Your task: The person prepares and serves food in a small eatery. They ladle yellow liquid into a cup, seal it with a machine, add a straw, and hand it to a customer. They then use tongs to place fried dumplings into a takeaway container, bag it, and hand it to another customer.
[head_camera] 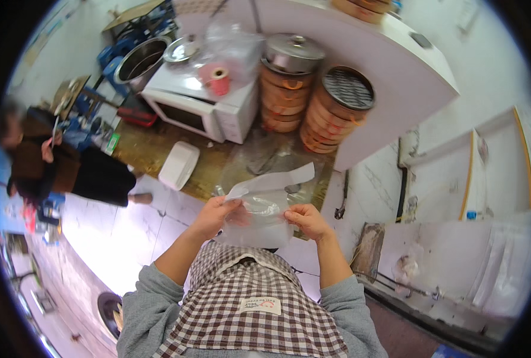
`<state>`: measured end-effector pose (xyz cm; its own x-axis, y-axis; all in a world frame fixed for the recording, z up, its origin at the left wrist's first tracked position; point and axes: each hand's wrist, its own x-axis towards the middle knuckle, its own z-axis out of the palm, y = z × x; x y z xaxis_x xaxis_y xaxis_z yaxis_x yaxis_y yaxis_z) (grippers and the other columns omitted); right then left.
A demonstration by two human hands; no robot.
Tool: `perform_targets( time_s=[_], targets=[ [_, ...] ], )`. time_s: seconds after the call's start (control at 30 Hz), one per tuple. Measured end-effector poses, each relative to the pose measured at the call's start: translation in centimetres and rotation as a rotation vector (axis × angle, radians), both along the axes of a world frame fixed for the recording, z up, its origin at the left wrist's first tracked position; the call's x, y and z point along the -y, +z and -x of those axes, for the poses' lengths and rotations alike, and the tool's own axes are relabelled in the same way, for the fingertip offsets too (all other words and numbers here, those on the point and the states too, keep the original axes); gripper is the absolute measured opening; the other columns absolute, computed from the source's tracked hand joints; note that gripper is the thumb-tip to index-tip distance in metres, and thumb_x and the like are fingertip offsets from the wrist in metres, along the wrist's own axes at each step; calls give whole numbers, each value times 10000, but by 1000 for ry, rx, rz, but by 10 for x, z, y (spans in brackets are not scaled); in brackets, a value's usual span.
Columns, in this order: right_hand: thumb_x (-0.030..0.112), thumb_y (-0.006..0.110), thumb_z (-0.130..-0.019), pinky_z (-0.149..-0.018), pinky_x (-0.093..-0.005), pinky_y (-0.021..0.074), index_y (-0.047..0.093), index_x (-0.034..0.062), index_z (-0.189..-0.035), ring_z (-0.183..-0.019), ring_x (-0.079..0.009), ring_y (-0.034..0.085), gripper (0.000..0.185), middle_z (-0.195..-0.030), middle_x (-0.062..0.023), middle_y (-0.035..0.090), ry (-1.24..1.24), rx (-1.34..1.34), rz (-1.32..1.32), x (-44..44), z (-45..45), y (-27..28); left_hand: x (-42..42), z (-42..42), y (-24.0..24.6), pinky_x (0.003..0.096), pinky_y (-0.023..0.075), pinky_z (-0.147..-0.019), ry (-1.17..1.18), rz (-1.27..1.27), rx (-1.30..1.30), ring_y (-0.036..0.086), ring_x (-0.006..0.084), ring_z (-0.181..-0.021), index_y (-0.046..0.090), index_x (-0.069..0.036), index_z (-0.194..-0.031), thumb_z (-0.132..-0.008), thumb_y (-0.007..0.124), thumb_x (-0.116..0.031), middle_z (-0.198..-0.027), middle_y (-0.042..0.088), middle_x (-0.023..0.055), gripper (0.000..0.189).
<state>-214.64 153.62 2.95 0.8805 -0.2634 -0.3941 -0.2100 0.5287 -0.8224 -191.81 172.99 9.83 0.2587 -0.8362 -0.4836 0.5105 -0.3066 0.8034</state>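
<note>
A thin, translucent white plastic bag (263,215) is stretched between my two hands in front of the checked apron. My left hand (218,215) pinches its left side near the top edge, with fingers partly seen through the film. My right hand (306,220) pinches the right side between thumb and forefinger. A folded, wavy part of the bag stands up above my hands. Beyond it, a clear plastic sheet (265,147) covers part of the worn wooden table. A closed white foam food box (179,164) lies on the table to the left.
A white microwave oven (189,112) stands on the table, with a pink spool (219,81) and clear plastic bags (231,49) on top. Two stacks of bamboo steamers (283,96) stand to its right, one under a metal lid (295,47). A person (64,161) is at the far left.
</note>
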Motion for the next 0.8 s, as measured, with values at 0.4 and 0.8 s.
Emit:
perform_targets(
  time_s=[0.4, 0.8],
  targets=[
    [116, 718, -906, -623, -210, 427, 584, 68, -831, -685, -47, 523, 162, -767, 23, 604, 40, -2, 243, -118, -185, 7, -87, -90, -63, 316, 486, -805, 196, -130, 970, 605, 214, -810, 620, 12, -1088, -907, 695, -374, -893, 642, 72, 433],
    [111, 661, -937, -635, -216, 425, 599, 45, -821, -700, -42, 507, 147, -782, 39, 604, -204, -41, 311, -191, -272, -5, -128, -198, -93, 256, 420, -618, 92, 89, -267, 490, 94, -634, 550, -113, -792, -1000, 602, -344, -657, 470, -33, 316]
  ],
)
